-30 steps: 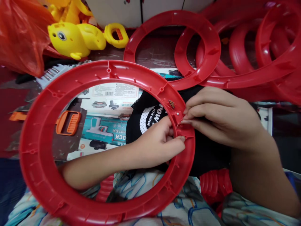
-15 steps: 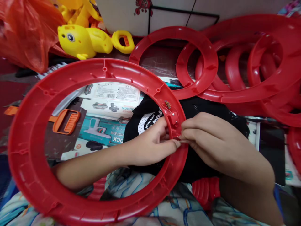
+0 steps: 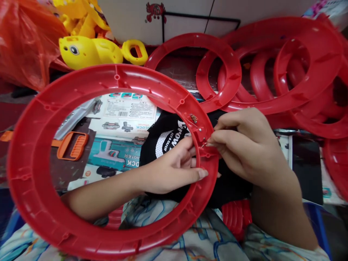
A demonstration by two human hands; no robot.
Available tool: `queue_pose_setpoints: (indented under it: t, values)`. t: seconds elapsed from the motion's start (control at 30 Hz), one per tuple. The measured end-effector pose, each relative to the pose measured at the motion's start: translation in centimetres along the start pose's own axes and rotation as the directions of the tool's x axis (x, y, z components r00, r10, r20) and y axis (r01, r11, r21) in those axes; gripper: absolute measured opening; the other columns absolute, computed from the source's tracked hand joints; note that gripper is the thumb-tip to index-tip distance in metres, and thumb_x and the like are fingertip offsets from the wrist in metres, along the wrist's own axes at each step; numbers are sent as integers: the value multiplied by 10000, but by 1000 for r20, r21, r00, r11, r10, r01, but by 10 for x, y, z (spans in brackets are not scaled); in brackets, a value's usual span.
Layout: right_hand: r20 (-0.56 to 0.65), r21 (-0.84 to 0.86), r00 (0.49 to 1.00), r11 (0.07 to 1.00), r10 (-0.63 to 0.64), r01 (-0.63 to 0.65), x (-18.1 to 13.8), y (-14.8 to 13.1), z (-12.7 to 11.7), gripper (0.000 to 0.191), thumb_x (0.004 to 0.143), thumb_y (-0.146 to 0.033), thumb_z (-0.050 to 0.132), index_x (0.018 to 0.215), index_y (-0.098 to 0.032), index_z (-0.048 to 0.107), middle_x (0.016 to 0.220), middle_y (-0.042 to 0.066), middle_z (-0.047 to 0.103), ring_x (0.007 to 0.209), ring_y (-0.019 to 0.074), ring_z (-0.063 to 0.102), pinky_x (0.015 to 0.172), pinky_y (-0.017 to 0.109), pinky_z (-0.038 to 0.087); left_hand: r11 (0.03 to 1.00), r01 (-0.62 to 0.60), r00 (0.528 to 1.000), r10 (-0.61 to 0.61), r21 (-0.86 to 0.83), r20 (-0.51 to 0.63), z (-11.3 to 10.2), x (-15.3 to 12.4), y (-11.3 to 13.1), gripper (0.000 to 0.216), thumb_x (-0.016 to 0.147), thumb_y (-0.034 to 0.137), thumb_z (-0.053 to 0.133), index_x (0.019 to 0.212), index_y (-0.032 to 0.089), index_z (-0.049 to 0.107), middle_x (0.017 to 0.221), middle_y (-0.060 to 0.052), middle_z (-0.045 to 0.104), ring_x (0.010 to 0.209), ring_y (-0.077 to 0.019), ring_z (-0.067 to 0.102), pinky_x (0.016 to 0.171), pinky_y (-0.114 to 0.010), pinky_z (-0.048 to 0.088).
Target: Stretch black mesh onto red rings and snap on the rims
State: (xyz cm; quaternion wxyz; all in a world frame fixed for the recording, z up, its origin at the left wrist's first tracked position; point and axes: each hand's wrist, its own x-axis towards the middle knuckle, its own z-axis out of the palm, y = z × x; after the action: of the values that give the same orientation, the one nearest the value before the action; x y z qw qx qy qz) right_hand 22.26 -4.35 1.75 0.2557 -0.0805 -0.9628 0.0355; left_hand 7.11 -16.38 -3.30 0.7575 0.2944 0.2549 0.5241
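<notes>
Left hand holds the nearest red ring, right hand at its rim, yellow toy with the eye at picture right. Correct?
Wrong side: the head view shows the yellow toy at upper left. The left hand does hold the red ring, right hand at its rim.

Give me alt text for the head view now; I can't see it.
Left hand holds a large red ring by its right side; the right hand pinches at small parts inside it, details unclear. Behind are more red rings and a yellow toy.
</notes>
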Motion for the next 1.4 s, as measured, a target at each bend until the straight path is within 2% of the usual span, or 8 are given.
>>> queue_pose_setpoints:
  t: [0.17, 0.37, 0.53, 0.77, 1.0, 1.23, 1.33, 1.4]
  values:
    - [7, 21, 1000, 1000, -23, 23, 1, -1, 1, 111, 937, -112, 516, 882, -191, 572, 1010, 83, 633, 866, 206, 558, 760, 352, 447, 991, -128, 988, 125, -29, -91, -2, 6, 3, 509, 739, 62, 800, 1124, 222, 507, 1188, -62, 688, 972, -199, 731, 830, -277, 579]
    - [34, -1, 997, 997, -74, 75, 1, -6, 5, 116, 946, -124, 521, 880, -156, 611, 968, 101, 643, 845, 219, 551, 728, 359, 439, 983, -180, 969, 171, -36, -180, -3, 12, 0, 529, 657, 35, 851, 1050, 208, 541, 1129, -45, 709, 1025, -182, 708, 806, -216, 564]
    - [34, -35, 999, 998, -43, 44, 1, -10, 8, 107, 938, -137, 525, 886, -175, 609, 951, 94, 637, 841, 225, 563, 725, 363, 450, 984, -176, 962, 174, 12, -211, -3, 13, 0, 559, 651, 139, 886, 1079, 214, 534, 1188, -72, 688, 1098, -239, 682, 853, -297, 568]
    - [16, 123, 993, 985, 119, -120, 0, -17, 14, 70, 932, -146, 548, 900, -162, 608, 945, 82, 606, 871, 189, 586, 760, 335, 522, 976, -218, 946, 215, 16, -242, -4, 14, 4, 567, 660, 109, 873, 1090, 213, 519, 1139, -57, 705, 1083, -215, 689, 866, -281, 567]
    - [17, 202, 994, 973, 112, -113, 1, -18, 10, 140, 922, -138, 556, 1003, -145, 671, 992, 97, 631, 905, 181, 612, 747, 309, 553, 961, -244, 916, 272, 130, -296, -9, 15, 5, 600, 641, 198, 906, 1112, 222, 535, 1145, -61, 697, 1147, -252, 655, 922, -344, 566]
    - [12, 316, 996, 944, 93, -92, 3, -17, 7, 208, 927, -106, 522, 1057, -115, 685, 1025, 108, 617, 962, 176, 611, 794, 327, 562, 956, -263, 915, 290, 132, -279, -9, 13, 7, 609, 632, 178, 912, 1100, 237, 527, 1094, -34, 712, 1073, -233, 696, 837, -300, 595]
    - [-41, 300, 988, 945, 147, -128, 2, -12, 7, 215, 915, -152, 585, 1106, -157, 686, 1090, 97, 601, 1032, 184, 604, 875, 354, 554, 945, -298, 900, 324, 132, -291, -9, 13, 12, 619, 625, 165, 912, 1097, 231, 517, 1078, -26, 716, 1006, -221, 718, 827, -319, 609]
    - [-76, 317, 973, 931, 217, -183, 1, -10, 5, 204, 902, -186, 637, 1098, -160, 688, 1084, 91, 607, 1007, 178, 616, 849, 335, 559, 930, -337, 876, 368, 149, -312, -9, 14, 17, 592, 647, 181, 902, 1088, 228, 510, 1060, -23, 720, 940, -202, 730, 811, -325, 613]
